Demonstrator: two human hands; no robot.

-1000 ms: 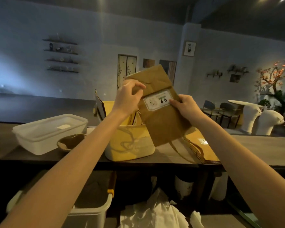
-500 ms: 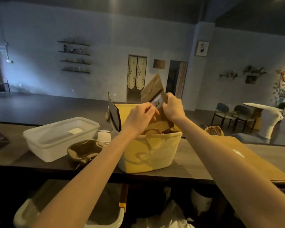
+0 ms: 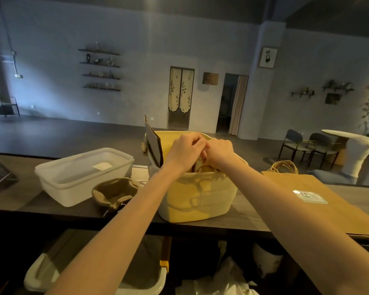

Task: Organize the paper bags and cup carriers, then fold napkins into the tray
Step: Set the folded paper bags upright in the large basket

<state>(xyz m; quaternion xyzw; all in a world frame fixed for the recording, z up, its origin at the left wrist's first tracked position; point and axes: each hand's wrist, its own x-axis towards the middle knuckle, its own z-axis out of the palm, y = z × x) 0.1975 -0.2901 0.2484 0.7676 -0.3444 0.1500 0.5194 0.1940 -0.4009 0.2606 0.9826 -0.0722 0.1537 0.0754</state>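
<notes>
Well left of the left hand, a translucent white tray [image 3: 84,174] stands on the table [image 3: 243,220]. Between it and the left forearm lies a brown pulp cup carrier [image 3: 115,193]. A dark card [image 3: 153,143] stands upright just left of the left hand, at the bin's left rim. The left hand [image 3: 184,152] and right hand [image 3: 218,153] meet, touching, over the mouth of the yellow bin [image 3: 198,199]; both have fingers curled down into it, and whether they grip the brown paper bags [image 3: 202,167] standing inside cannot be told. Right of the right forearm, a stack of flat paper bags [image 3: 320,201] with a white label lies on the table, twine handles at its far end.
</notes>
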